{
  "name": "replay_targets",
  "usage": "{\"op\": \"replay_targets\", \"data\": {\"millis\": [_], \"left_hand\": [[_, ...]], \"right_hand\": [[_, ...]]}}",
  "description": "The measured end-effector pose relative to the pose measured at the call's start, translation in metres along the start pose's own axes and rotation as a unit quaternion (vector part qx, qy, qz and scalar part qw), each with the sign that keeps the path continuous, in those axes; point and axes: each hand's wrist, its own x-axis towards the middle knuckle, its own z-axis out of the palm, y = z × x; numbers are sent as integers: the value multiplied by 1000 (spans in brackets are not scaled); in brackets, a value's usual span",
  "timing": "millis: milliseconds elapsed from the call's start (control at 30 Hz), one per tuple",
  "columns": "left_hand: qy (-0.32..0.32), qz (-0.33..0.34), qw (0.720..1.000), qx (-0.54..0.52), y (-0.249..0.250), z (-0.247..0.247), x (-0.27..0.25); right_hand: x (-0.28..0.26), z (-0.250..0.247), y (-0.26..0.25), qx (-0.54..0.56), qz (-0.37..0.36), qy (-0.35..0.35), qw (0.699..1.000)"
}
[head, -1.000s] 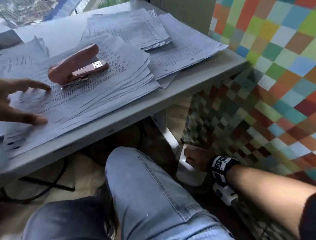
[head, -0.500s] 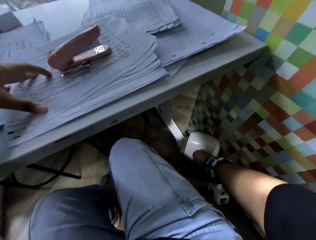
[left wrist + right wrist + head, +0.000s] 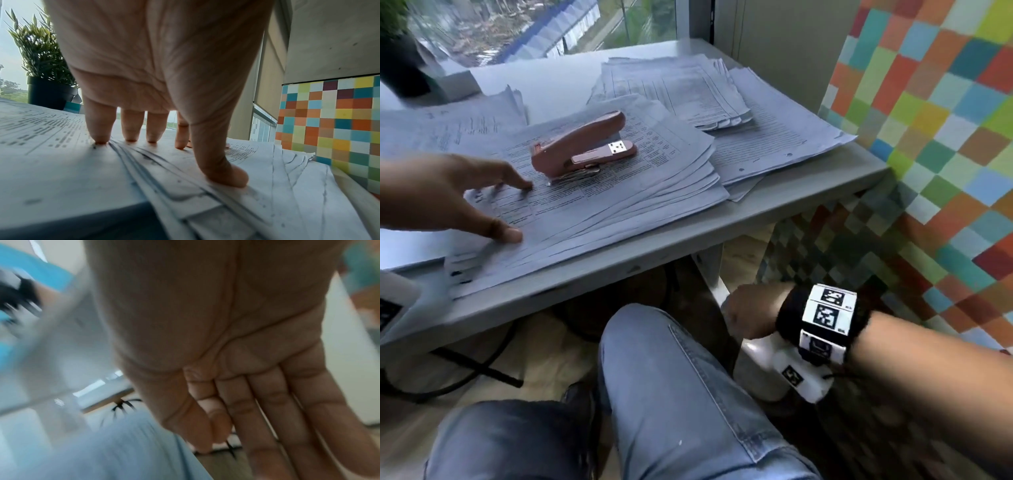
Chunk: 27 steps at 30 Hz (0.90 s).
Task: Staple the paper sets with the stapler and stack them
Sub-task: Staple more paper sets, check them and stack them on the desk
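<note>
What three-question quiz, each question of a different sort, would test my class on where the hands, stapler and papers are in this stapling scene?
1. True or false: the stapler rests on the front paper pile.
2. The left hand: A grips the stapler; B presses spread fingers on the papers; C hangs under the table.
3. Fill in: the right hand is ___ the table's edge.

Key: 1 true; 2 B; 3 below.

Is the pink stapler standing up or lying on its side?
Standing the normal way. The pink stapler sits flat on its base atop the paper stack, handle raised, with no hand on it.
</note>
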Motion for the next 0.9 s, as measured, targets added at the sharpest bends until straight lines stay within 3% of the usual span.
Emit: {"op": "replay_targets", "data": {"millis": [67, 200, 333, 467, 567, 633, 767, 900], "left_hand": [[-37, -30, 999, 7, 20, -8, -12], [-37, -33, 999, 21, 47, -17, -28], [-14, -26, 995, 98, 63, -21, -37], [-42, -28, 992, 115, 64, -23, -40], [-74, -28, 990, 116, 59, -24, -38], [-85, -27, 989, 119, 56, -24, -36], [-117, -29, 986, 116, 50, -20, -34], [-136, -34, 982, 124, 43, -16, -33]], "right_hand": [[-32, -46, -25, 5, -23, 0, 1000], [-70, -106, -58, 84, -105, 8, 991], [-84, -152, -90, 96, -145, 39, 984], [-73, -204, -118, 30, -168, 157, 973], [-50, -233, -133, -101, -159, 301, 935], [-27, -248, -134, -135, -140, 342, 919], [10, -255, -138, -188, -33, 272, 943], [20, -243, -144, -161, -84, 286, 941]]}}
